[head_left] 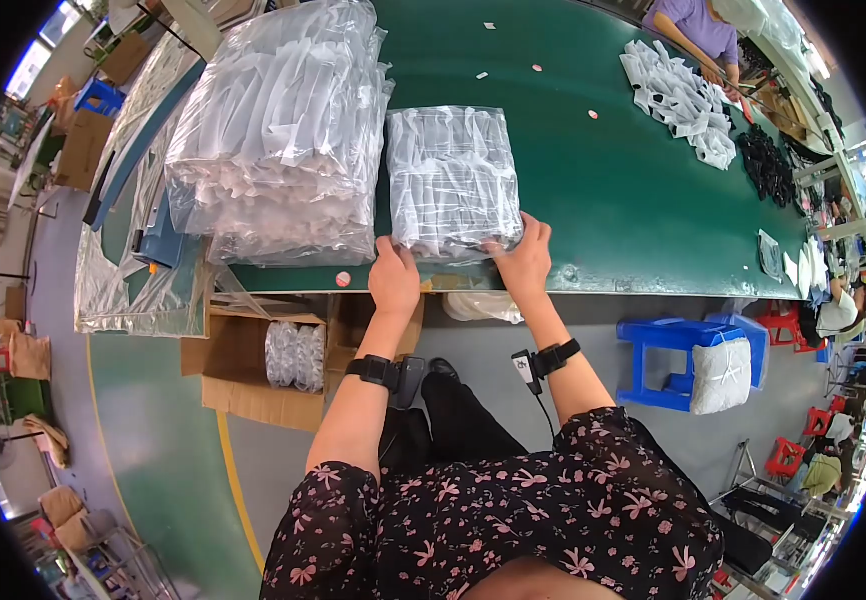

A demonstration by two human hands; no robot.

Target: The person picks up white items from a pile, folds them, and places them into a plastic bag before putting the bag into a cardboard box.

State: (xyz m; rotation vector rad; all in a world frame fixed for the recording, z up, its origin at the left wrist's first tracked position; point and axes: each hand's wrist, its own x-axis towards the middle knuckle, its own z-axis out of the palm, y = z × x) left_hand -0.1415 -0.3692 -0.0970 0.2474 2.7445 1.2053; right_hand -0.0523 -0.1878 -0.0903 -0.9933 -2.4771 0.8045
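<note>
A clear plastic bag (pixel 455 175) packed with folded white pieces lies flat near the front edge of the green table. At its near left corner, my left hand (pixel 394 277) is closed on the plastic. The near right corner is in my right hand (pixel 526 262), thumb along the front edge and fingers curled at the side. Directly left of this bag stands a much taller stack of clear bags (pixel 278 135), filled with similar white pieces. The fingertips of my left hand are partly hidden.
An open cardboard box (pixel 265 398) holding wrapped white bundles sits below the table's edge. A blue stool (pixel 653 365) stands to the right. Loose white strips (pixel 678 105) and a black heap (pixel 771 165) lie far right, near another person in purple (pixel 698 30).
</note>
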